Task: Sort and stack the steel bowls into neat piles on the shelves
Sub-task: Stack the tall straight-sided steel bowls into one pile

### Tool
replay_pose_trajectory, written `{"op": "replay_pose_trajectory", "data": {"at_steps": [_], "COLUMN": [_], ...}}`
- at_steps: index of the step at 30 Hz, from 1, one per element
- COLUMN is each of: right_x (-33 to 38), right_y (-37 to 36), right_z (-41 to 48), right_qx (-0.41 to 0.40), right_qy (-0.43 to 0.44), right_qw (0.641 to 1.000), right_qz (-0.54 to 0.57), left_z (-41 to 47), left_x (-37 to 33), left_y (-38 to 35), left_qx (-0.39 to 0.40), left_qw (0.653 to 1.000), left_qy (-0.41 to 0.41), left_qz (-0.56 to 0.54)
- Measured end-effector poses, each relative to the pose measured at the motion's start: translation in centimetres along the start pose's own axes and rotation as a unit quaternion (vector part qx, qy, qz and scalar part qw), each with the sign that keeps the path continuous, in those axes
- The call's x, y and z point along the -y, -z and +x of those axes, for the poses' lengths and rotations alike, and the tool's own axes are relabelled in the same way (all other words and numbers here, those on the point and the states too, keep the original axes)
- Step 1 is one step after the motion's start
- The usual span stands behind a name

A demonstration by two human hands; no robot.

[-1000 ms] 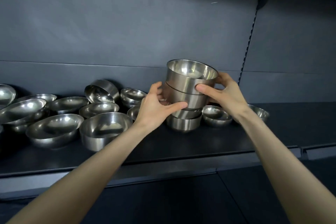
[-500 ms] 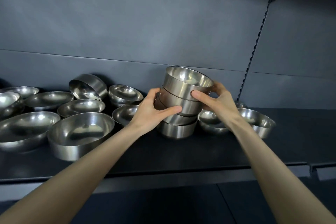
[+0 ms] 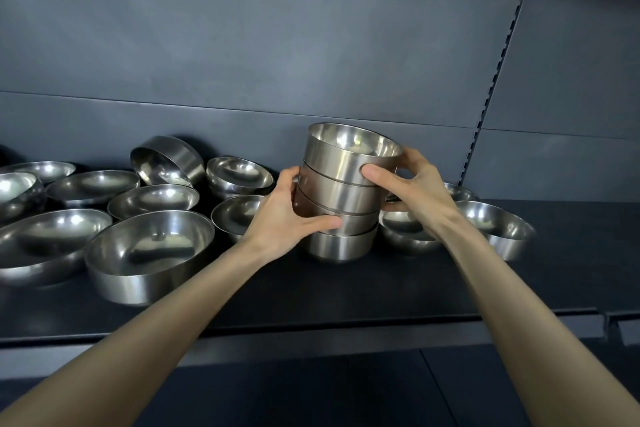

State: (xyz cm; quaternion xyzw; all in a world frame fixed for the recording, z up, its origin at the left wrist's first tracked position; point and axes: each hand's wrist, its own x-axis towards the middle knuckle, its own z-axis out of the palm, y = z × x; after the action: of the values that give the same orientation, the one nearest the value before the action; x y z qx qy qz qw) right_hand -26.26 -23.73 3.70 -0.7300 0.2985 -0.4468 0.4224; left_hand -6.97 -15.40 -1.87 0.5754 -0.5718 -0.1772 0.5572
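The tall pile of four shiny steel bowls (image 3: 341, 199) stands in the middle of the dark shelf (image 3: 346, 291). The left hand (image 3: 282, 218) and the right hand (image 3: 414, 189) curl round its sides and hold it. The pile leans a bit, so it likely needs straightening next. Loose steel bowls (image 3: 149, 253) crowd both sides, but the front of the shelf has room.

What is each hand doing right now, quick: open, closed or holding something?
Left hand: grips the stack of steel bowls, low on its side.
Right hand: grips the same stack, higher up.
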Motion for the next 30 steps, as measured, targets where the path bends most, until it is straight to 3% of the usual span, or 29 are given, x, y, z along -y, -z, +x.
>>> {"op": "replay_pose_trajectory", "data": {"at_steps": [12,30], "right_x": [1.6,-1.8], "right_y": [0.0,0.4], "right_z": [0.3,-0.6], "right_qx": [0.032,0.123], "right_qy": [-0.020,-0.063], "right_qw": [0.997,0.990], "right_qz": [-0.071,-0.020], "left_z": [-0.2,0.2], "left_x": [0.1,0.6], "left_y": [0.1,0.8], "left_qx": [0.001,0.095], "left_qw": [0.999,0.992], "left_qy": [0.000,0.042], "left_qz": [0.049,0.068]}}
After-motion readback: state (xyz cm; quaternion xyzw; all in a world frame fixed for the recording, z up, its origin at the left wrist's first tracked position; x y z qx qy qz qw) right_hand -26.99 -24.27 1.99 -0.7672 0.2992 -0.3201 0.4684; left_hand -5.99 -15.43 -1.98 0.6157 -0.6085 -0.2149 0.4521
